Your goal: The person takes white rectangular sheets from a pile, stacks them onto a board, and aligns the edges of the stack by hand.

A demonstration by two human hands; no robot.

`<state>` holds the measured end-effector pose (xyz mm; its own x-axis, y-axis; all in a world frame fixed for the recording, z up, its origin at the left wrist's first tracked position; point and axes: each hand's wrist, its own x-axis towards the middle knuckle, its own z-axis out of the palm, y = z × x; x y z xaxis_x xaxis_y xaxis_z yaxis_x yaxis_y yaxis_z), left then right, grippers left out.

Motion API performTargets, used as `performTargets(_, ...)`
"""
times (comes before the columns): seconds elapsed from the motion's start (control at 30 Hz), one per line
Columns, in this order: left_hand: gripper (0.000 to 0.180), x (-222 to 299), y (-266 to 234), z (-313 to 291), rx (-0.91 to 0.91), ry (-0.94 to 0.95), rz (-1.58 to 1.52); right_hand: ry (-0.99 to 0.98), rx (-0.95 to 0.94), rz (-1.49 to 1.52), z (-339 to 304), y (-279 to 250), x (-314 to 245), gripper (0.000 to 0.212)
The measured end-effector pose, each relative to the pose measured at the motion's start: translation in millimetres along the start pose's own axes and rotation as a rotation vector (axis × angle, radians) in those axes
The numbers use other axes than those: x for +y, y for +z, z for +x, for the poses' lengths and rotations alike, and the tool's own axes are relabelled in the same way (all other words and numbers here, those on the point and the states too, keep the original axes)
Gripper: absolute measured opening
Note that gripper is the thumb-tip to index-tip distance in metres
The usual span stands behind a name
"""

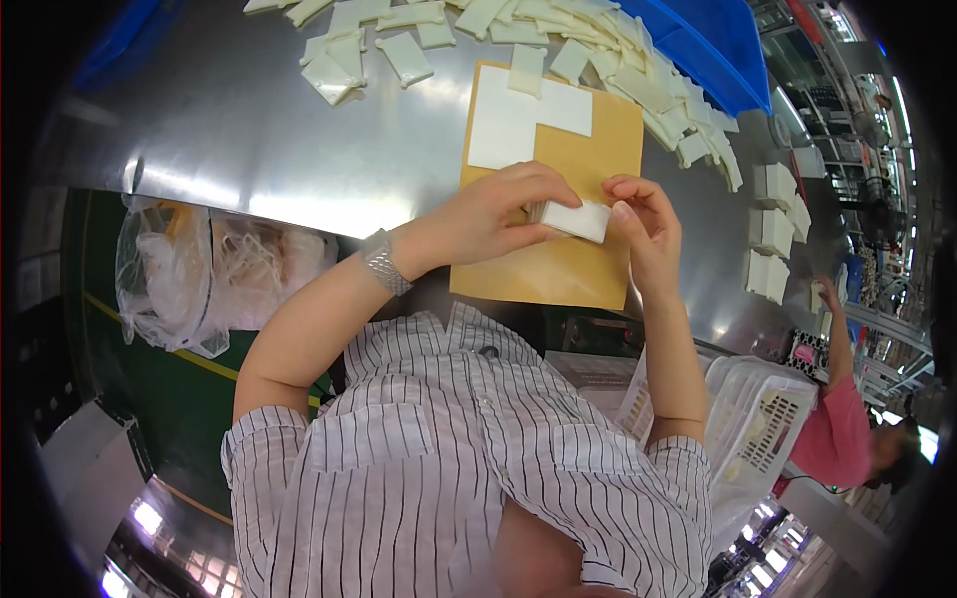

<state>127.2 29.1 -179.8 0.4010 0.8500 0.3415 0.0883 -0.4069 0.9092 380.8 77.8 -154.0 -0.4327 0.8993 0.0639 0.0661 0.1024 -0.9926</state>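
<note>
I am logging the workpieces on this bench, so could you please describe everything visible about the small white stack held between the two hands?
The small white stack is a short, squared-off bundle of thin cream-white flat pieces, plastic or card by the look, with layered edges showing on its near side. It is held roughly level above the tan cardboard sheet, not resting on it. The left hand pinches its left end with thumb and fingers, and the right hand holds its right end with the fingertips. Similar loose pieces lie scattered further back on the metal table.

Bare steel table open to the left. Crowded ahead by loose cream pieces, hemmed on the right by stacked white blocks
</note>
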Motion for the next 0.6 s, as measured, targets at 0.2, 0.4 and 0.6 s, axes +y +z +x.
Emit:
performTargets(0.2, 0.042, 2.8, 1.3, 2.2, 0.048, -0.096, -0.076, 0.122, -0.036, 0.094, -5.1, -6.4, 1.6, 0.024)
performTargets(0.4, 0.043, 3.0, 1.3, 2.2, 0.052, -0.105, -0.056, 0.109, -0.082, 0.108, -4.3, -6.2, 4.9, 0.026)
performTargets(0.6, 0.04, 1.9, 5.1, 1.9, 0.072, -0.048, -0.006, 0.04, -0.08, 0.069, -8.1, -12.3, 9.5, 0.027)
